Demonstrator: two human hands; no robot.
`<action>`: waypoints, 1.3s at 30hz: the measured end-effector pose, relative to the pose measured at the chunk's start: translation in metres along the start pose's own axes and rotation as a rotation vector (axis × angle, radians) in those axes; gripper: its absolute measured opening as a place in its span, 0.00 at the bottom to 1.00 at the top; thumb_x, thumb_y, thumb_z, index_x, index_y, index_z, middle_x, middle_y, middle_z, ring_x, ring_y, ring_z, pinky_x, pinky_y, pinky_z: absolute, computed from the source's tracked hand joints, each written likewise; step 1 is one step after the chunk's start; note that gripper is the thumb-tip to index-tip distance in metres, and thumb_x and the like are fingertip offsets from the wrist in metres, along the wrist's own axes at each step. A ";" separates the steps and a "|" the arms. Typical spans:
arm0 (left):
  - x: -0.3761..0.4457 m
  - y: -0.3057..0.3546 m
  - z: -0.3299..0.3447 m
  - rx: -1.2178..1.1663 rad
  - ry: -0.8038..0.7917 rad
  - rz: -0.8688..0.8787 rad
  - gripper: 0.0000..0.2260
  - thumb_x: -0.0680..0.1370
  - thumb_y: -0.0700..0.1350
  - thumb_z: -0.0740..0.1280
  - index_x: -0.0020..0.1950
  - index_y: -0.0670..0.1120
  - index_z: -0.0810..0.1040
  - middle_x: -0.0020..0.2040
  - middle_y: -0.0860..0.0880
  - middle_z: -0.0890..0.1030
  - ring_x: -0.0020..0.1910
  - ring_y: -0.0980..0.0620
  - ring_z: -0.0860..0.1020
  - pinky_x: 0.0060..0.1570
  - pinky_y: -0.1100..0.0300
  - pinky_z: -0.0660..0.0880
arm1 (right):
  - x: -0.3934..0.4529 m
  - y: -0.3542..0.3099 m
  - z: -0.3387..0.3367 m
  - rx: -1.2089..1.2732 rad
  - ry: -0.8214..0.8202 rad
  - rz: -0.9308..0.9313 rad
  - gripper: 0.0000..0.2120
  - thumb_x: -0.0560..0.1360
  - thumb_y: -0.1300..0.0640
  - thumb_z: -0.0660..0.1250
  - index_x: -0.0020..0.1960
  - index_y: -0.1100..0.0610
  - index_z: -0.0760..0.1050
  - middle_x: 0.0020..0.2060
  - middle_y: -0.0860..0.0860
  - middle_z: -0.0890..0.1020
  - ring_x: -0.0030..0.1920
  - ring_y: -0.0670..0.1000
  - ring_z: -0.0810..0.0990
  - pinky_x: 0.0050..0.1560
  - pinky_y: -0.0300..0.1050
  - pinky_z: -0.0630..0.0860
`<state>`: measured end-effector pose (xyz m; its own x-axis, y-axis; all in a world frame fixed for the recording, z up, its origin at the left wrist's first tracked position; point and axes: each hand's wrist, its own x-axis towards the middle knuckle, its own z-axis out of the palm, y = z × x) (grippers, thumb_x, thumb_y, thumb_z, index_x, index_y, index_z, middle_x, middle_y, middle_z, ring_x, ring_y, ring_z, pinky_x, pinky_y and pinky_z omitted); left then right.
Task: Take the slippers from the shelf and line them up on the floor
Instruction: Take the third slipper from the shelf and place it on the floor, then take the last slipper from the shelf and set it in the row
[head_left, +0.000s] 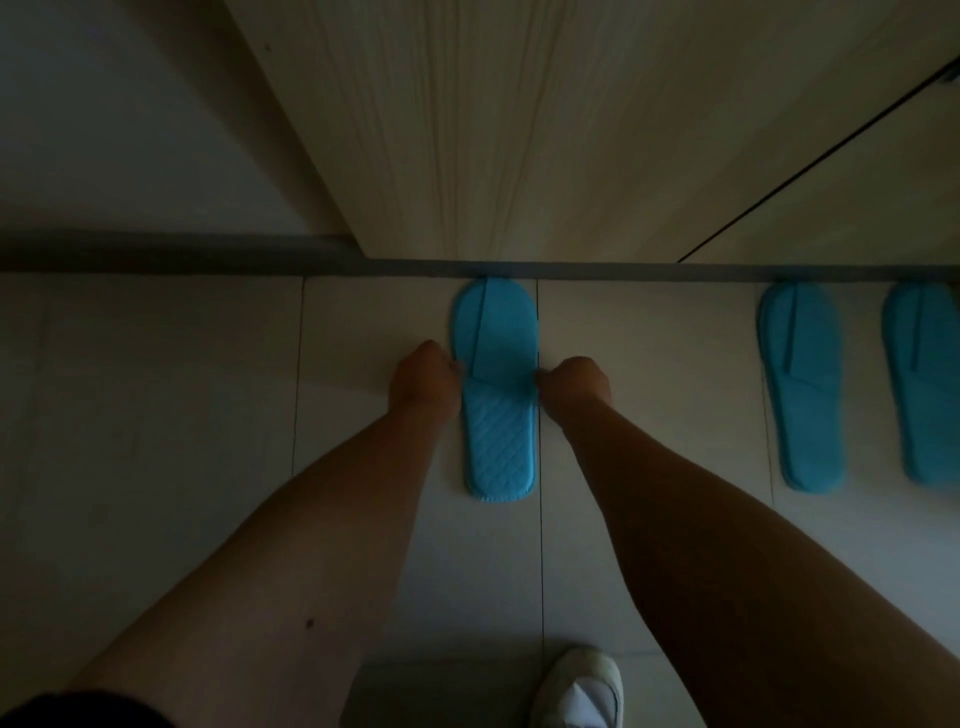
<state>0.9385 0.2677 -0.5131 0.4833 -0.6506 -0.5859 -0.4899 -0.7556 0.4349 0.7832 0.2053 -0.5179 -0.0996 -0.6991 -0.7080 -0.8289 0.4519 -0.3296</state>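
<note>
A light blue slipper (496, 395) lies flat on the tiled floor, toe against the base of the cabinet, quilted heel toward me. My left hand (423, 376) pinches its left edge at mid-length and my right hand (574, 382) pinches its right edge, fingers closed on the fabric. Two more blue slippers lie side by side on the floor at the right, one (802, 384) in full view and the other (927, 379) cut off by the frame edge. The shelf is out of view.
A light wooden cabinet front (519, 130) rises directly ahead, with a dark plinth strip (208, 260) along the floor. A white wall (104, 130) stands at the left. My white shoe (579, 686) shows at the bottom. The scene is dim.
</note>
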 end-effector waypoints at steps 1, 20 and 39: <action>-0.005 0.001 -0.005 0.014 -0.001 0.009 0.13 0.80 0.46 0.61 0.56 0.37 0.75 0.55 0.37 0.79 0.55 0.40 0.77 0.50 0.53 0.73 | -0.007 0.000 -0.005 -0.035 0.002 -0.019 0.12 0.76 0.50 0.65 0.39 0.57 0.72 0.34 0.51 0.77 0.33 0.49 0.76 0.28 0.40 0.68; -0.316 0.131 -0.284 0.694 0.011 0.641 0.19 0.78 0.53 0.57 0.63 0.43 0.70 0.63 0.42 0.73 0.62 0.41 0.70 0.60 0.48 0.66 | -0.377 -0.041 -0.226 -0.437 0.317 -0.405 0.25 0.78 0.43 0.58 0.70 0.55 0.66 0.68 0.56 0.70 0.69 0.58 0.66 0.68 0.56 0.63; -0.424 0.271 -0.281 0.831 0.076 0.977 0.32 0.76 0.59 0.56 0.75 0.42 0.57 0.75 0.41 0.64 0.75 0.41 0.58 0.72 0.42 0.53 | -0.477 0.035 -0.352 -0.297 0.510 -0.191 0.34 0.78 0.39 0.56 0.77 0.55 0.52 0.76 0.56 0.57 0.77 0.57 0.50 0.75 0.56 0.47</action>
<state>0.8051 0.3171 0.0449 -0.3045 -0.9280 -0.2147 -0.9523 0.2920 0.0888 0.6083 0.3591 0.0279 -0.1242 -0.9622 -0.2422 -0.9685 0.1707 -0.1815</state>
